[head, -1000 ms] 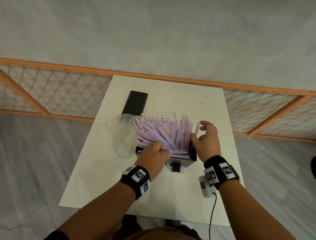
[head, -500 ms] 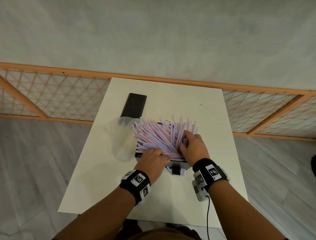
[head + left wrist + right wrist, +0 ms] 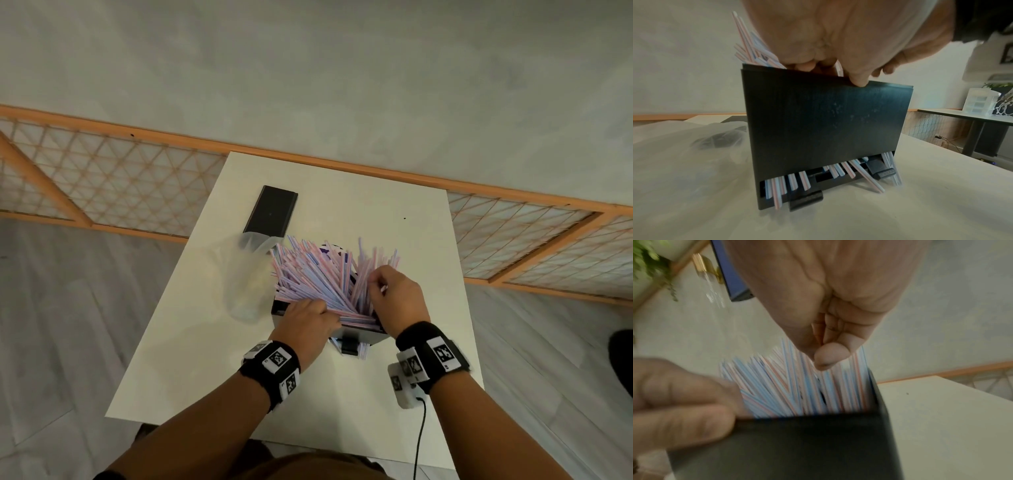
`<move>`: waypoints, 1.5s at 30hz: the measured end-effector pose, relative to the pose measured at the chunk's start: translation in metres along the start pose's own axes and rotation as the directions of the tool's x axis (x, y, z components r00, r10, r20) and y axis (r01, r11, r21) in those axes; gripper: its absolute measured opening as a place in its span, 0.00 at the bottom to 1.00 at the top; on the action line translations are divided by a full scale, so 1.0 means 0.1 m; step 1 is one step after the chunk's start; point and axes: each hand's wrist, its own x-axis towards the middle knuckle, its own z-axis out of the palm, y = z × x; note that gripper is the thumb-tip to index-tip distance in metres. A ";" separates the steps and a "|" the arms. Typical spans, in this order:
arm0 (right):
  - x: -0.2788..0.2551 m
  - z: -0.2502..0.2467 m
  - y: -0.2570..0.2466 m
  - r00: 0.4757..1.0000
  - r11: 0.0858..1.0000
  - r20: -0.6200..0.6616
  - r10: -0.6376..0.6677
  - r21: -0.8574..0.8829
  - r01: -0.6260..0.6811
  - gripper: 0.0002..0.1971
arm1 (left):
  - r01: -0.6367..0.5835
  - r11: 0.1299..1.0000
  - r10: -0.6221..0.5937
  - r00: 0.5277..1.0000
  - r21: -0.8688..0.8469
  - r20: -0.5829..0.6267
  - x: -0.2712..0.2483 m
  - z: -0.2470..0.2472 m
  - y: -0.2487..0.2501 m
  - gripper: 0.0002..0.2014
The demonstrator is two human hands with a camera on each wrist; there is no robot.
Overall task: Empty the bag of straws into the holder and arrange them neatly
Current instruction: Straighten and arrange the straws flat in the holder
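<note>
A black straw holder [image 3: 363, 337] stands near the middle of the white table [image 3: 191, 377], stuffed with pink-and-blue striped straws [image 3: 308, 277] that fan out leftward. My left hand [image 3: 318, 308] grips the holder's near top rim [image 3: 828, 129], thumb outside and fingers [image 3: 803, 65] curled inside against the straws. My right hand [image 3: 376, 284] is curled among the right-side straws and pinches a few that stand more upright; its thumb [image 3: 828, 356] presses on the curled fingers. Several straw ends [image 3: 777, 186] poke out of the holder's bottom slot.
An empty clear plastic bag [image 3: 243, 277] lies against the holder's left side. A flat black lid [image 3: 270, 214] lies beyond it at the back left. A wooden lattice rail [image 3: 120, 178] runs behind the table, with bare tabletop to the right.
My right hand moved from the holder's right side in over the straws and closed on a cluster, pulling it more upright. My left hand stayed on the near rim.
</note>
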 end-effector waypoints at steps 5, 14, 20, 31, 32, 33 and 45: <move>-0.05 -0.43 -0.34 0.983 0.984 -0.059 -0.175 0.009 0.175 0.04 | -0.002 0.999 0.000 0.999 0.048 0.034 0.00 0.01 0.00 0.10; -0.07 -0.38 -0.95 0.807 0.795 0.165 -0.567 -0.145 0.589 0.12 | -0.026 0.999 0.027 0.999 0.024 -0.039 -0.03 0.04 0.02 0.07; -0.11 0.09 -0.90 0.813 0.857 0.342 -0.471 -0.041 0.513 0.19 | -0.138 0.984 0.157 0.972 0.115 -0.174 -0.19 -0.07 0.07 0.13; -0.10 -0.13 0.09 0.991 0.990 0.126 0.053 -0.135 -0.036 0.16 | -0.083 0.996 0.078 0.992 -0.043 -0.096 -0.12 -0.01 0.03 0.27; -0.07 -0.11 0.11 0.985 0.987 0.162 0.057 -0.156 -0.032 0.17 | -0.086 0.996 0.084 0.992 -0.024 -0.091 -0.12 0.00 0.03 0.25; -0.05 -0.09 0.10 0.980 0.984 0.187 0.060 -0.175 -0.027 0.19 | -0.083 0.997 0.083 0.993 0.003 -0.080 -0.11 -0.01 0.04 0.23; 0.20 0.10 0.09 0.978 0.968 0.193 0.083 -0.248 -0.033 0.17 | -0.070 0.995 0.071 0.997 0.068 -0.018 -0.09 -0.06 0.05 0.16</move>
